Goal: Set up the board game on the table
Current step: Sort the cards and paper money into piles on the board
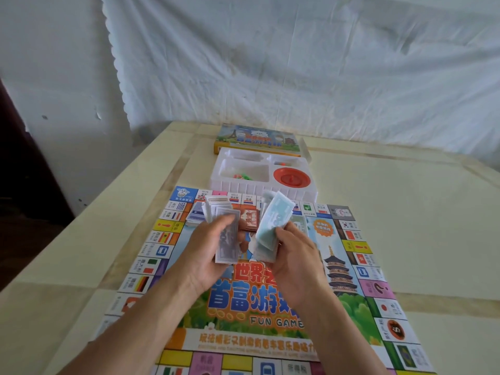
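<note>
My two hands, left hand [208,247] gripping grey notes [227,239], right hand [293,255] gripping pale-green notes [273,223], one game board [351,266] beneath, one white tray [259,185] (red spinner [292,177] inside) upper centre, one box lid [257,139] behind.

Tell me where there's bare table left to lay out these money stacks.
Bare table runs wide to the right of the game board and white tray, out to the table edge. A narrower strip lies left of the board. The board's far end is crowded: card piles, both hands with notes, and the tray right behind it.

Head view, angled forward and down, close over table [405,212]
</note>
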The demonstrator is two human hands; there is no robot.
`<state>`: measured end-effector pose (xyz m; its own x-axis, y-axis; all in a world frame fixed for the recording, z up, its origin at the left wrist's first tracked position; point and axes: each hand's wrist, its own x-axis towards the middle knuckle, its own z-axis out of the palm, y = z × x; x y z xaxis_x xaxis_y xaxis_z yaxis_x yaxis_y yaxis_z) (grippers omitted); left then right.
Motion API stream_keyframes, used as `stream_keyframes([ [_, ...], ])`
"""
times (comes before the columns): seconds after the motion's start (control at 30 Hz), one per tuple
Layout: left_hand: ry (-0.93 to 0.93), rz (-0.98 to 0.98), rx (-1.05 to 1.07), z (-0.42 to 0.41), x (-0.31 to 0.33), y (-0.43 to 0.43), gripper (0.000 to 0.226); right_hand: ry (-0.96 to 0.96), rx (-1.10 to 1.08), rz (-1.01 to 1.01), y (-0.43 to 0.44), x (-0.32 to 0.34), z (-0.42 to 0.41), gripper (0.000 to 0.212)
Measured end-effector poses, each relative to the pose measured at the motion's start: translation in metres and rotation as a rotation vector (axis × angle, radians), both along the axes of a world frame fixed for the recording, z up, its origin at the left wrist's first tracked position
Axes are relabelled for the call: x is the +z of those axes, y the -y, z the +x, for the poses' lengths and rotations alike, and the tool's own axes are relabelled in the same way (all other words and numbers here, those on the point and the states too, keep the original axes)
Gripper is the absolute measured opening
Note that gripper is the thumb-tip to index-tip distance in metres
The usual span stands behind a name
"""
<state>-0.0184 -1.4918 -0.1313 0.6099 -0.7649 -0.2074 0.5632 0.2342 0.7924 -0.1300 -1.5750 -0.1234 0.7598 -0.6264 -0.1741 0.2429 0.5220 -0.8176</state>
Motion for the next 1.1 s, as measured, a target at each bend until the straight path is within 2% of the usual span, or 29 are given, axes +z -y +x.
stream_keyframes([
  [0.07,0.065,0.021,0.028,0.001,-0.002,-0.001,0.011,-0.243,-0.04,-0.411,-0.002,0.0,-0.001,0.022],
  [0.2,0.302,0.303,0.273,0.006,-0.003,0.002,0.014,-0.684,-0.024,-1.425,-0.002,0.006,-0.012,0.018],
  [0.27,0.355,0.317,0.337,0.009,0.0,0.003,0.016,-0.832,0.04,-1.728,-0.005,0.013,-0.018,0.016],
  [0.33,0.424,0.327,0.356,0.009,0.003,0.003,0.02,-0.919,0.163,-1.842,-0.016,0.016,-0.021,0.018],
  [0.43,0.5,0.348,0.327,0.003,0.008,0.001,0.028,-0.985,0.289,-1.852,-0.031,0.006,-0.023,0.027],
  [0.63,0.496,0.413,0.158,-0.011,0.013,-0.015,0.022,-0.907,0.174,-1.603,-0.019,-0.003,-0.032,0.019],
  [0.8,0.279,0.426,0.098,-0.029,0.0,-0.027,0.016,-0.925,0.141,-1.334,-0.018,-0.009,-0.034,0.01],
  [0.97,0.174,0.378,0.178,-0.044,-0.002,-0.027,0.014,-0.895,0.063,-1.232,-0.015,-0.019,-0.035,0.01],
  [1.1,0.156,0.383,0.207,-0.049,0.0,-0.024,0.016,-0.875,0.023,-1.235,-0.008,-0.031,-0.039,0.011],
])
